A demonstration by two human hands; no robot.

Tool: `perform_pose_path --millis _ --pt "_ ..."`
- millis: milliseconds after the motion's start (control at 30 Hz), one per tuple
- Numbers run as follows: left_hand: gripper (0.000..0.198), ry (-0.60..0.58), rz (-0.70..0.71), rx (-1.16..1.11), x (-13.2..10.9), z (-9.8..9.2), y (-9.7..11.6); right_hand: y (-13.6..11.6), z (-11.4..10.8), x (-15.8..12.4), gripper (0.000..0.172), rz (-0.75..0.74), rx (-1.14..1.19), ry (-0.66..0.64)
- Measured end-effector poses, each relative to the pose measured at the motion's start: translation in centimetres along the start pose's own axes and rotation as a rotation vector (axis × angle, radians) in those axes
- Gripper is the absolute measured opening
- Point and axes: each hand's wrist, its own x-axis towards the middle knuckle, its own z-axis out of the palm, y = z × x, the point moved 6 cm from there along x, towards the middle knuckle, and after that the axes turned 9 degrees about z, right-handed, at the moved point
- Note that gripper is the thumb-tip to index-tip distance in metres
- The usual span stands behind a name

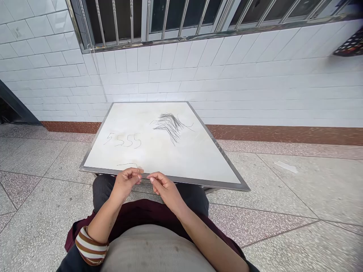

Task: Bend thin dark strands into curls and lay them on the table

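Observation:
Close to the near edge of a white-topped table (198, 162), my left hand (126, 183) and my right hand (166, 189) face each other, fingertips pinched and slightly apart. A thin dark wire (127, 164) rises from my left fingertips and bends left over the tabletop. Its other end seems to run across to my right fingertips, but it is too fine there to be sure. Further left lie several thin wires bent into shapes like the figure 5 (129, 141). A loose bundle of straighter dark wires (170, 124) is spread at the table's far middle.
The table has a grey metal rim (221, 151) and stands by a white tiled wall (170, 83). Metal window bars (167, 19) run above. A pale scrap (286, 166) lies on the speckled floor at right. A dark patterned item (350, 43) shows at upper right.

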Motion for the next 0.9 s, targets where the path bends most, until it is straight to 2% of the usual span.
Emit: perform_pose_path --millis 367,667,900 --pt "0.035 0.081 -0.015 -0.088 -0.4 0.7 -0.8 1.4 0.8 0.3 0.031 0.020 0.204 -0.019" --pt "0.029 0.139 0.038 -0.100 -0.6 0.7 -2.0 1.8 2.1 -0.2 0.031 0.001 0.326 0.004" --pt "0.027 0.131 0.036 -0.114 -0.8 0.4 -2.3 1.3 2.7 -0.8 0.031 0.040 0.334 -0.127"
